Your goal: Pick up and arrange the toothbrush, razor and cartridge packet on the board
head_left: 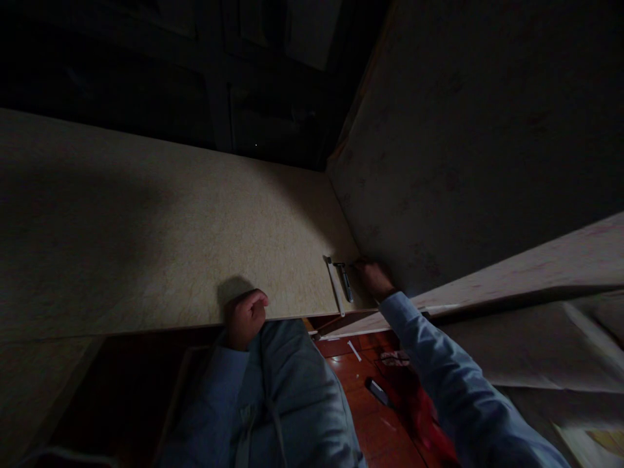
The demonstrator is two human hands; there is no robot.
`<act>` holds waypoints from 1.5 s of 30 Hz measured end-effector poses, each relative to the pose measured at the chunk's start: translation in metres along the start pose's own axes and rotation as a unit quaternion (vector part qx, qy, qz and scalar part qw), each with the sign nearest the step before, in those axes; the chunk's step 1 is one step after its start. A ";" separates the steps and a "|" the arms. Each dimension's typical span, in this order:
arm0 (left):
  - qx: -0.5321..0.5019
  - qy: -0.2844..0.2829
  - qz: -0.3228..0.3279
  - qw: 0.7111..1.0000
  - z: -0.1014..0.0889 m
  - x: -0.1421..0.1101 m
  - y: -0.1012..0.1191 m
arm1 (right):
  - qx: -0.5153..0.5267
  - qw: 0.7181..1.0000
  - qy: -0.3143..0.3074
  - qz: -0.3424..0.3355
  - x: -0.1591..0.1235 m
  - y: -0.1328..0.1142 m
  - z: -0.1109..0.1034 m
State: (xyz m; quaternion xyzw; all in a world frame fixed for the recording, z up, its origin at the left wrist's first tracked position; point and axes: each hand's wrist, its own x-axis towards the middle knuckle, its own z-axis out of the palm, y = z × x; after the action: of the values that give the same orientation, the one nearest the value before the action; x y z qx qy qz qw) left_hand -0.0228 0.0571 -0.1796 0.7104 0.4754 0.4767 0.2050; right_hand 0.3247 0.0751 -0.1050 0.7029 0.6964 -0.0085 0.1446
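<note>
Near the right end of a cream marbled ledge (195, 227), a white toothbrush (335, 286) and a dark razor (346, 283) lie side by side. Just right of the razor is my right hand (374, 278), low over the ledge beside the wall. Its fingers point left toward the razor's head and look pressed together; deep shadow hides what they hold, if anything. My left hand (246, 317) rests at the ledge's front edge, curled into a loose fist with nothing visible in it.
A patterned wall (463, 162) bounds the ledge on the right, and a dark window (273, 97) stands behind it. Below, the red-brown floor (361, 403) holds a white strip (354, 351), a dark object with a pale face (377, 392) and red cloth (431, 422).
</note>
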 end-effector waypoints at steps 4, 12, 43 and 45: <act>-0.001 -0.005 0.001 1.000 0.000 0.001 -0.001 | 0.001 1.000 -0.008 0.003 -0.002 -0.001 0.001; 0.002 -0.005 0.002 1.000 -0.001 0.001 0.000 | 0.016 1.000 -0.006 0.004 -0.002 -0.001 0.005; 0.000 -0.008 -0.010 1.000 0.000 0.001 0.001 | 0.041 0.999 0.001 0.021 -0.001 -0.005 -0.002; 0.006 -0.008 -0.014 1.000 0.000 0.000 0.001 | 0.046 0.999 0.006 0.023 -0.002 -0.006 -0.002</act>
State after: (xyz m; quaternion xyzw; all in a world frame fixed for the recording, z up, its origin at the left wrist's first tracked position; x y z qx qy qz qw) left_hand -0.0224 0.0571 -0.1788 0.7087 0.4864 0.4653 0.2114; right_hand 0.3189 0.0733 -0.1040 0.7249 0.6794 -0.0331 0.1086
